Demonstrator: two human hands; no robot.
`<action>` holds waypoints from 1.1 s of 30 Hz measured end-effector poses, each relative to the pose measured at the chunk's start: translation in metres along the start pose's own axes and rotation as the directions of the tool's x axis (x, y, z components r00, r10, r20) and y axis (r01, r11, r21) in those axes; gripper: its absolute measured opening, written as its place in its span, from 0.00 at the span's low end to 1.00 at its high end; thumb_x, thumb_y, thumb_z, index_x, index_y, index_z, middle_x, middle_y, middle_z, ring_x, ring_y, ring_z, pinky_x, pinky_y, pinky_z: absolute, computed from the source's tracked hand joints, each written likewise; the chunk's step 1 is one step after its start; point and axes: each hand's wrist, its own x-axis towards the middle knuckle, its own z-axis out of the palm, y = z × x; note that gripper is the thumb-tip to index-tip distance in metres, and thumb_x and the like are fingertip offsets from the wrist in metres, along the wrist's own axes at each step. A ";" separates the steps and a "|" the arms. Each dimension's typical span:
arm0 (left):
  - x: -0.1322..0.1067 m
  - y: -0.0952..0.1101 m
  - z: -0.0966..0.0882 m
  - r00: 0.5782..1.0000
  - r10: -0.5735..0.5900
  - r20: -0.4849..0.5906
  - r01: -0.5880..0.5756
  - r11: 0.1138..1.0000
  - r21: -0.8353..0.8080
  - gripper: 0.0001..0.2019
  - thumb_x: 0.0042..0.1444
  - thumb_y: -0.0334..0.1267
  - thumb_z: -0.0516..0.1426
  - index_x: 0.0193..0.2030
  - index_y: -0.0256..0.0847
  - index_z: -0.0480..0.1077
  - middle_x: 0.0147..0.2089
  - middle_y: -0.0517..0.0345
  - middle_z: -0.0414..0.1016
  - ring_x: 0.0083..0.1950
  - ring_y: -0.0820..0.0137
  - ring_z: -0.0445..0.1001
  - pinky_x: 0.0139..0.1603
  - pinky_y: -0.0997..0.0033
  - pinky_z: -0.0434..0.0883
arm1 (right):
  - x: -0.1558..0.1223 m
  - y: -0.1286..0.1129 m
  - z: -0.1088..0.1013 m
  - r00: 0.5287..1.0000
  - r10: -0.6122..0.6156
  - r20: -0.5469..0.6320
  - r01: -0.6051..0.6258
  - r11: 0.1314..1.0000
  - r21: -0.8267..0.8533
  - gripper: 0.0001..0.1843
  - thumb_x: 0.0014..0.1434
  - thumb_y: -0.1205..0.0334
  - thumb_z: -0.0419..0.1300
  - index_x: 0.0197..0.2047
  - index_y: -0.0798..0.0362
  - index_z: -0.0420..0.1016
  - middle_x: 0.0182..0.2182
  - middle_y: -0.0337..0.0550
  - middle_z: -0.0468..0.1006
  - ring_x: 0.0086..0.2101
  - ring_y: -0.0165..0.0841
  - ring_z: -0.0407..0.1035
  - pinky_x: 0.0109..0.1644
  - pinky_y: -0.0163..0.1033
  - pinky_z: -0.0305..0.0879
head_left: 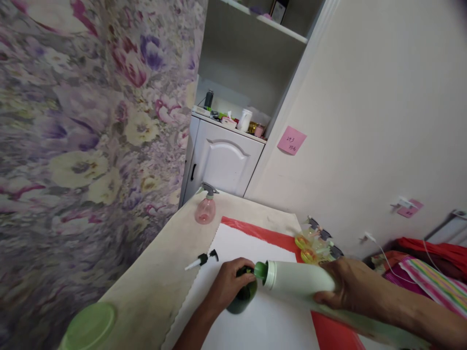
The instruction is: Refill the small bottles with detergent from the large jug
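My left hand (233,282) is closed around the neck of a dark green bottle (241,299), which stands tilted on the white sheet. In my right hand (341,282) is a large pale green bottle (295,277), tipped nearly level with its open mouth toward the dark green bottle. Something translucent green (260,270) bridges the two mouths; whether it is liquid or a spout I cannot tell. A black pump head (203,259) with a white tube lies left of my left hand. The dark green bottle's opening is partly hidden by my fingers.
A pink spray bottle (205,211) stands at the table's far left corner. Several yellow and clear spray bottles (310,245) stand at the right by the wall. A light green round lid (91,323) is at lower left. Red sheeting (255,229) shows beneath the white sheet (237,245).
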 end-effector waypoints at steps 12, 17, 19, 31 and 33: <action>0.001 -0.002 0.000 1.000 0.002 0.003 -0.002 1.000 0.003 0.09 0.49 0.34 0.59 0.38 0.42 0.78 0.40 0.59 0.82 0.43 0.64 0.76 0.45 0.70 0.68 | 0.000 0.001 0.001 1.000 0.020 0.011 -0.020 1.000 0.016 0.12 0.50 0.50 0.61 0.29 0.50 0.77 0.26 0.42 0.82 0.27 0.36 0.75 0.28 0.35 0.58; 0.001 -0.001 0.000 1.000 0.001 0.002 -0.001 1.000 0.007 0.09 0.49 0.33 0.59 0.38 0.43 0.78 0.39 0.60 0.81 0.42 0.65 0.76 0.45 0.71 0.68 | 0.001 0.002 0.001 1.000 0.013 0.025 -0.013 1.000 0.004 0.13 0.49 0.49 0.62 0.30 0.50 0.77 0.26 0.42 0.82 0.27 0.37 0.75 0.29 0.36 0.58; 0.000 -0.001 0.001 1.000 0.000 0.001 0.000 1.000 0.006 0.09 0.49 0.33 0.59 0.37 0.43 0.78 0.39 0.60 0.81 0.42 0.65 0.76 0.45 0.71 0.68 | 0.001 0.001 0.001 0.999 0.020 0.035 -0.020 1.000 0.002 0.13 0.49 0.49 0.62 0.30 0.50 0.77 0.26 0.42 0.82 0.27 0.37 0.75 0.28 0.36 0.58; 0.001 -0.004 0.000 1.000 0.001 -0.001 -0.001 1.000 0.004 0.09 0.49 0.34 0.59 0.38 0.43 0.78 0.39 0.60 0.81 0.42 0.65 0.76 0.44 0.71 0.68 | 0.002 0.004 0.002 0.999 0.022 0.033 -0.022 1.000 0.009 0.15 0.50 0.47 0.61 0.31 0.50 0.78 0.27 0.42 0.82 0.27 0.37 0.75 0.28 0.36 0.59; 0.001 -0.003 0.000 1.000 -0.001 0.001 0.001 1.000 0.004 0.09 0.49 0.34 0.59 0.38 0.43 0.78 0.39 0.60 0.81 0.42 0.65 0.76 0.44 0.71 0.68 | 0.002 0.003 0.001 1.000 0.020 0.025 -0.020 1.000 0.002 0.15 0.50 0.47 0.61 0.31 0.49 0.78 0.26 0.42 0.82 0.27 0.37 0.75 0.29 0.36 0.59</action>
